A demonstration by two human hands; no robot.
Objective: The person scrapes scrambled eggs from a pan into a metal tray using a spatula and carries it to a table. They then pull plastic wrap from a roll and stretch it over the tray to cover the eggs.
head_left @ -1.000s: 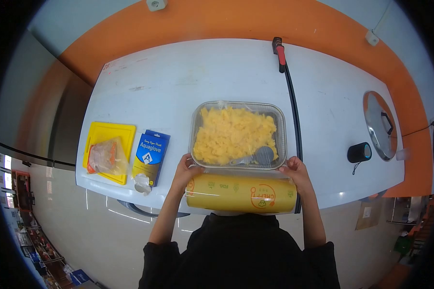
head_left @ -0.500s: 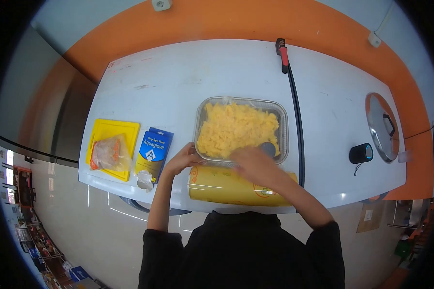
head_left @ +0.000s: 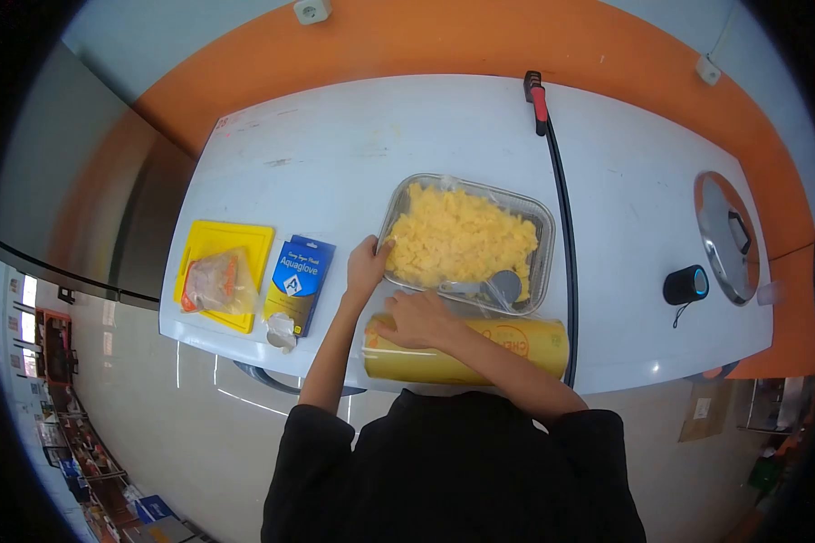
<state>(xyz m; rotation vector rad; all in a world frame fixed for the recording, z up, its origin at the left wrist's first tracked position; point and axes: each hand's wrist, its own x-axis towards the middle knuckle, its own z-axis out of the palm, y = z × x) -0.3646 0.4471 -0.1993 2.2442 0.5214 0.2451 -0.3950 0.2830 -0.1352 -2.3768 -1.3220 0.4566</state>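
A foil tray (head_left: 547,271) full of yellow chunks (head_left: 462,231) sits mid-table, with clear film showing over its rim. My left hand (head_left: 369,262) is closed on the tray's left edge, thumb at the rim. Just in front of the tray lies a large yellow roll of cling film (head_left: 480,357). My right hand (head_left: 414,319) rests palm down at the roll's left end, near the tray's front edge, its fingers apart; its fingertips are partly hidden. Inside the tray's front right corner is a dark round thing (head_left: 505,286), seemingly under film.
To the left are a yellow cutting board (head_left: 254,240) with a bagged item (head_left: 217,282), and a blue Aquaglove box (head_left: 299,281). A black strip (head_left: 566,235) crosses the table; a red-handled sharpener (head_left: 538,104) lies at its back. Rightward stand a speaker (head_left: 685,285) and a pot lid (head_left: 726,240).
My right hand has moved left and nearer me, from above the tray's front edge to the roll's left end. More of the dark round thing shows. The view has shifted slightly.
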